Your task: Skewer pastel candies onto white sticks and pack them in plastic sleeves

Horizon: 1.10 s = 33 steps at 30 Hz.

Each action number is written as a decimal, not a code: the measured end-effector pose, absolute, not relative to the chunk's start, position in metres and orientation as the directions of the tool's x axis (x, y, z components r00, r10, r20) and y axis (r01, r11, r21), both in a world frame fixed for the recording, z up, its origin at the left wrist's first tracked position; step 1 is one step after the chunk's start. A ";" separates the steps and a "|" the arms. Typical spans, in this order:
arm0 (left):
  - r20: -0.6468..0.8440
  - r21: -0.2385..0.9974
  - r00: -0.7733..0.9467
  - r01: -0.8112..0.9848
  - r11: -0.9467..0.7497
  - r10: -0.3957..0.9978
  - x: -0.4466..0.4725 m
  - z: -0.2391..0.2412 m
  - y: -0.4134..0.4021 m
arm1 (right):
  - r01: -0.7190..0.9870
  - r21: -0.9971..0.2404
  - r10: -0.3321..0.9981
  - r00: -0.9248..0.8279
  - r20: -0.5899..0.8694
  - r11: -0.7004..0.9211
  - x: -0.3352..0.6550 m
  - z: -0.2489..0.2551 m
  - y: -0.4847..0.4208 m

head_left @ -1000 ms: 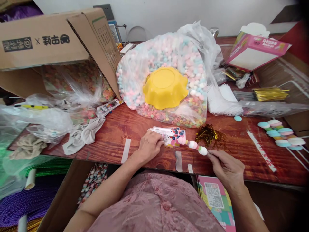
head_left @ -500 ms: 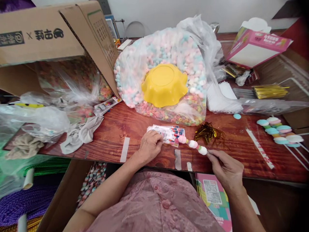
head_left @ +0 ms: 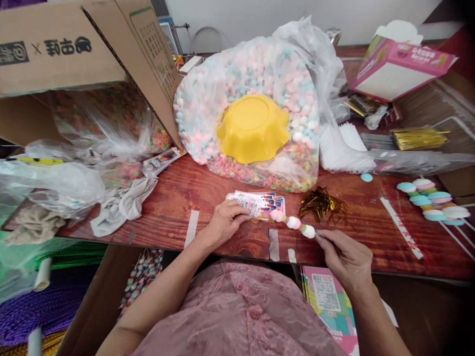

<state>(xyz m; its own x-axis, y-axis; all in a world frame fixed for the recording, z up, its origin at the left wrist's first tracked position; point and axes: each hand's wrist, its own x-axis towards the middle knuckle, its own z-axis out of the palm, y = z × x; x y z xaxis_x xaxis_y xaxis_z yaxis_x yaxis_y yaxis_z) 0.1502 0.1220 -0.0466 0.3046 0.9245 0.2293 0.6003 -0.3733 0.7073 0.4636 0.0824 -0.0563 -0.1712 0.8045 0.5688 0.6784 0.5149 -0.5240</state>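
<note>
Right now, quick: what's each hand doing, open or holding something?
Left hand: at the cards, fingers bent; cannot tell whether it grips one.
Right hand: closed, holding the stick of pink and white balls.

Reddish-brown wood-grain table [head_left: 163,217], glossy. Directly on it: big clear bag of pastel puffs [head_left: 200,99] at center back; printed cards [head_left: 256,200], fanned, in front of it; gold tinsel ties [head_left: 319,203] just right of cards; blue disc [head_left: 366,177] further right; beaded sticks [head_left: 432,201] bunched far right; red-marked white strip [head_left: 401,227]; pale tape strip [head_left: 191,228] near front edge; gray cloth [head_left: 124,205] and tan cloth [head_left: 35,225], both crumpled, left side.
</note>
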 end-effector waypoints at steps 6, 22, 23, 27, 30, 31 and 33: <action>0.246 0.688 0.317 0.609 -0.395 0.916 0.150 -0.048 0.122 | 0.724 -0.390 0.764 -0.291 0.575 0.569 0.465 -0.052 0.084; 0.327 0.569 0.385 0.649 -0.505 0.863 0.150 -0.055 0.116 | 0.755 -0.021 0.655 -0.553 0.515 0.655 0.477 -0.014 0.086; 0.336 0.569 0.388 0.643 -0.513 0.858 0.150 -0.055 0.116 | 0.754 -0.024 0.653 -0.553 0.517 0.657 0.477 -0.014 0.086; 0.344 0.628 0.357 0.600 -0.496 0.868 0.149 -0.055 0.116 | 0.752 -0.070 0.651 -0.517 0.556 0.656 0.482 -0.014 0.085; 0.327 0.695 0.323 0.555 -0.458 0.888 0.148 -0.052 0.117 | 0.743 -0.146 0.657 -0.460 0.598 0.653 0.486 -0.015 0.083; 0.326 0.711 0.318 0.538 -0.453 0.890 0.148 -0.052 0.117 | 0.738 -0.176 0.661 -0.438 0.609 0.651 0.486 -0.015 0.082; 0.324 0.731 0.317 0.515 -0.448 0.891 0.148 -0.050 0.118 | 0.730 -0.235 0.675 -0.392 0.625 0.642 0.487 -0.017 0.080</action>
<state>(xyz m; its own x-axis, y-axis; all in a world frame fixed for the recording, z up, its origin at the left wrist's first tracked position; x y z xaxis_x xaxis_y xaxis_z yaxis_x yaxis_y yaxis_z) 0.1481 0.1178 -0.0500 0.3170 0.8914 0.3238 0.5148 -0.4485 0.7307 0.4866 0.0803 -0.0170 -0.3921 0.6749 0.6251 0.7303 0.6416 -0.2346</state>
